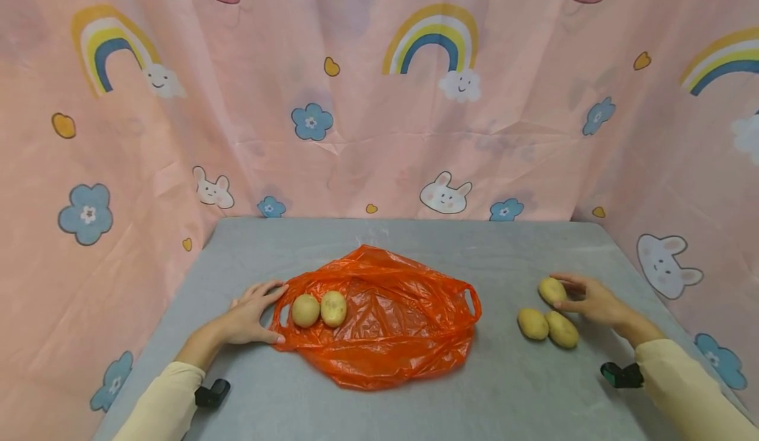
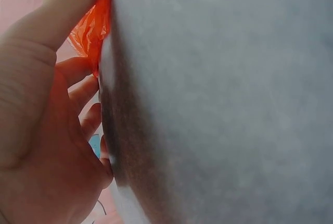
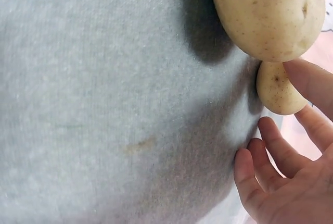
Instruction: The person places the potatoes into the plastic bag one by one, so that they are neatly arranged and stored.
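Observation:
An orange plastic bag [image 1: 391, 316] lies spread on the grey table, its mouth facing up. Two potatoes [image 1: 334, 309] rest side by side at its left end. My left hand [image 1: 246, 316] is at that end, thumb and fingers spread apart, their tips touching the bag's edge; in the left wrist view the thumb and forefinger meet the orange plastic [image 2: 96, 31]. On the right, my right hand [image 1: 590, 301] holds a potato [image 1: 552, 291] between thumb and forefinger, the other fingers loosely bent. Two more potatoes [image 1: 562, 330] lie just in front of it, touching each other.
The grey table [image 1: 498, 401] meets a pink printed curtain [image 1: 367, 164] at the back and sides. A bag handle loop [image 1: 474, 304] sticks out toward the right. Black wrist straps [image 1: 621, 375] hang below both sleeves.

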Motion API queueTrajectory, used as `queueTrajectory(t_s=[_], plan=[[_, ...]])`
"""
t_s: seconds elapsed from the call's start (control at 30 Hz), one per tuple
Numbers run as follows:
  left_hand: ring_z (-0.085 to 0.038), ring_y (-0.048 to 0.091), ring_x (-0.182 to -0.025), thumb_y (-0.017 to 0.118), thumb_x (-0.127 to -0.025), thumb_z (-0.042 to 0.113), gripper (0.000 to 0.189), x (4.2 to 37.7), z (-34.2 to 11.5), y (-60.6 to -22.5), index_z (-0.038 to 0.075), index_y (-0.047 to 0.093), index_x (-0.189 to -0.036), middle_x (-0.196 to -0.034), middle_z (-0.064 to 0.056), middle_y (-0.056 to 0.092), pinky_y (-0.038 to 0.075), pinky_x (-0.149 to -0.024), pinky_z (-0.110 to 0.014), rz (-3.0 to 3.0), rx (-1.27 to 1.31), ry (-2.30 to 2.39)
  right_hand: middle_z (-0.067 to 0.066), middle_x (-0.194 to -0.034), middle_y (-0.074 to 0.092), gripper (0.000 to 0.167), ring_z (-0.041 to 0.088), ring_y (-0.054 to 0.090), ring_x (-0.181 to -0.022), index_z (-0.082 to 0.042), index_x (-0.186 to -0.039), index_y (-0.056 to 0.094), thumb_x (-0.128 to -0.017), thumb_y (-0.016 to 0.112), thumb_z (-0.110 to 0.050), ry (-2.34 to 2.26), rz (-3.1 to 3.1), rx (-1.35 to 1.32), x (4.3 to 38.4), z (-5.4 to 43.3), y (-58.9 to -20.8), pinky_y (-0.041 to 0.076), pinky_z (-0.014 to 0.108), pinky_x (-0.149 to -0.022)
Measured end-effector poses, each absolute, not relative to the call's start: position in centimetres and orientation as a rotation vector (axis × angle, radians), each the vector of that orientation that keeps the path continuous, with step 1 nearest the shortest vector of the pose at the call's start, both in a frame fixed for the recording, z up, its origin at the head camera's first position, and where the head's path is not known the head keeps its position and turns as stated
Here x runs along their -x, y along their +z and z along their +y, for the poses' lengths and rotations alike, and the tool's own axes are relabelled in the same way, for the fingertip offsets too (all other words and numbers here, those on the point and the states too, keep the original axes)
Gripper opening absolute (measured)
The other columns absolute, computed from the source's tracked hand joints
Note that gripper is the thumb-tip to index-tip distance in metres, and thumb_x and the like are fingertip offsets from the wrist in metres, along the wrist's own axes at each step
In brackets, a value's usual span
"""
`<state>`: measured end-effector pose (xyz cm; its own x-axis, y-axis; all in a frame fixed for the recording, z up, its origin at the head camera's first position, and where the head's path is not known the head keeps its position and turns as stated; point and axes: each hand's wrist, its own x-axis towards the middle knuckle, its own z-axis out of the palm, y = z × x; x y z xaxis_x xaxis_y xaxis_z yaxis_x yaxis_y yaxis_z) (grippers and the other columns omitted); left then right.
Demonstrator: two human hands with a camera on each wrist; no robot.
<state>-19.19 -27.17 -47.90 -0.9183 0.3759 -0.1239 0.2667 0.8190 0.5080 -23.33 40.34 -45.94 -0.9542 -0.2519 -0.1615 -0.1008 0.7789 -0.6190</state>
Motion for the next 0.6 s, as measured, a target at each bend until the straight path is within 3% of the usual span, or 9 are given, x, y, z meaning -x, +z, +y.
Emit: queueTrajectory(t_s=[0.37,0.6], plan=[[-0.049,0.022,-0.147,0.086,-0.074,0.049,0.107,19.20,-27.27,-48.12,0.007,0.034,-0.158,-0.163,-0.018,0.028,0.022,-0.101,-0.080,2.793,-0.512,0.733,0.041,-0.136,0.051,0.065,0.056,0.054,-0.117,0.017,-0.140,0.045,-0.092,0.074,-0.015,-0.885,2.810,0.336,23.56,40.14,-46.08,0.046,0.064,-0.094],[-0.049,0.021,-0.147,0.086,-0.074,0.049,0.108,19.25,-27.29,-48.04,0.007,0.034,-0.158,-0.164,-0.018,0.028,0.024,-0.101,-0.079,2.788,-0.514,0.732,0.042,-0.137,0.050,0.065,0.053,0.056,-0.114,0.017,-0.140,0.044,-0.095,0.071,-0.021,-0.871,2.816,0.264,23.58,40.05,-45.62,0.050,0.057,-0.089]])
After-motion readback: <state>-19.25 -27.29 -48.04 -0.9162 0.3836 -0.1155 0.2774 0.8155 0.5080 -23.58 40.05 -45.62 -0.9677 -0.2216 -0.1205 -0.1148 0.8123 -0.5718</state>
